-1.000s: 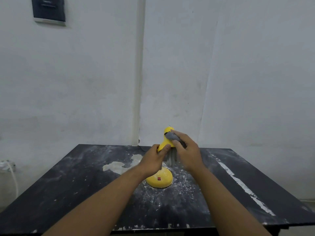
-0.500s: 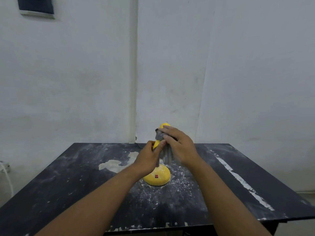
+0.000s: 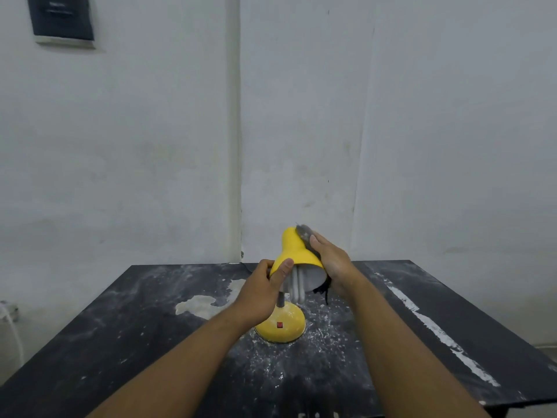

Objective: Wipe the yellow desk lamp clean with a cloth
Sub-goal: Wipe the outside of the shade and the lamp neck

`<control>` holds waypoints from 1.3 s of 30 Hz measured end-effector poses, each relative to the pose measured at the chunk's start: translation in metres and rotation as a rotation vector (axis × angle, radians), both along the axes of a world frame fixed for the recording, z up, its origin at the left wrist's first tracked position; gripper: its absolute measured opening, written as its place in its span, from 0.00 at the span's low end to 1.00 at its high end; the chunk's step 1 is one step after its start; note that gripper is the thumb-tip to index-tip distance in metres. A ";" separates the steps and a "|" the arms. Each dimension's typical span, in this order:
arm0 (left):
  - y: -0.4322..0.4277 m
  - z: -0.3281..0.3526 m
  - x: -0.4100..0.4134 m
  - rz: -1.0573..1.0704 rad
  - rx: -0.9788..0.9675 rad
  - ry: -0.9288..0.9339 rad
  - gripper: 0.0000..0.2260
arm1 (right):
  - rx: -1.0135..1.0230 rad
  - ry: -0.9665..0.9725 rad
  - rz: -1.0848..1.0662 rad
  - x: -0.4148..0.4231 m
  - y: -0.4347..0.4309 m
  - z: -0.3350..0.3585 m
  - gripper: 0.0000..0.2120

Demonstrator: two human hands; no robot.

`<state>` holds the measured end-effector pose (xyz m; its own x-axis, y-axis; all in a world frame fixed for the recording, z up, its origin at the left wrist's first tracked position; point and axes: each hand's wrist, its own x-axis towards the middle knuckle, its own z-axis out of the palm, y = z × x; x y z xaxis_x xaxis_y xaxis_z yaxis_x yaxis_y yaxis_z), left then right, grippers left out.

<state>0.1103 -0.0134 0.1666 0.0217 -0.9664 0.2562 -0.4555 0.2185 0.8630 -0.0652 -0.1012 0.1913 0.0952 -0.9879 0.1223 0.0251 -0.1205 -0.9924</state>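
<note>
Pale, stained walls meet in a corner behind a black table [image 3: 120,342] dusted with white powder. A dark panel [image 3: 61,18] hangs high on the wall at about 11 o'clock in my view.

Near the middle of the table stands the yellow desk lamp [image 3: 294,251]. Its round base [image 3: 289,333] sits flat in the powder, with a small red switch [image 3: 279,325] facing me. The shade is tipped so that its open mouth points down toward me at 6 o'clock, and the white bulb [image 3: 297,286] shows inside.

My left hand [image 3: 259,294] grips the shade's rim from its 9 o'clock side, thumb curled over the yellow edge. My right hand [image 3: 330,260] lies along the shade's 3 o'clock side, fingers fairly straight and pressing a dark grey cloth [image 3: 304,233] against it. The cloth pokes out past my fingertips toward 12 o'clock, and a dark tail seems to hang below my palm, though the blur makes that hard to confirm.

A pale bare patch [image 3: 199,304] marks the tabletop at 9 o'clock from the base, and a white streak [image 3: 434,327] runs along the surface out at 3 o'clock.
</note>
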 end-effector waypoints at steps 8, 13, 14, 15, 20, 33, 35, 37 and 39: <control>-0.006 0.005 0.003 0.057 0.022 0.119 0.26 | 0.414 -0.689 0.202 0.017 0.040 -0.047 0.28; -0.004 0.001 0.004 0.043 0.046 0.144 0.19 | 0.404 -0.676 -0.078 0.032 0.055 -0.050 0.23; -0.005 0.000 0.003 0.051 0.038 0.144 0.20 | 0.361 -0.648 -0.151 0.033 0.058 -0.048 0.20; -0.004 -0.001 0.002 0.058 0.039 0.153 0.20 | 0.305 -0.607 -0.228 0.034 0.064 -0.043 0.16; -0.001 0.000 -0.009 0.057 0.012 0.186 0.26 | -0.341 -0.105 -0.348 0.038 0.089 -0.018 0.16; 0.025 0.008 -0.014 0.097 -0.119 0.232 0.49 | -0.465 0.078 -0.279 0.037 0.107 0.039 0.15; 0.028 0.023 -0.015 0.050 -0.211 0.299 0.46 | -0.387 0.002 -0.250 0.039 0.111 0.049 0.15; 0.035 0.046 -0.020 -0.101 -0.269 0.429 0.37 | -0.300 -0.103 -0.185 0.046 0.123 0.061 0.16; 0.038 0.066 -0.025 -0.146 -0.296 0.533 0.24 | -0.268 -0.175 -0.144 0.057 0.132 0.069 0.17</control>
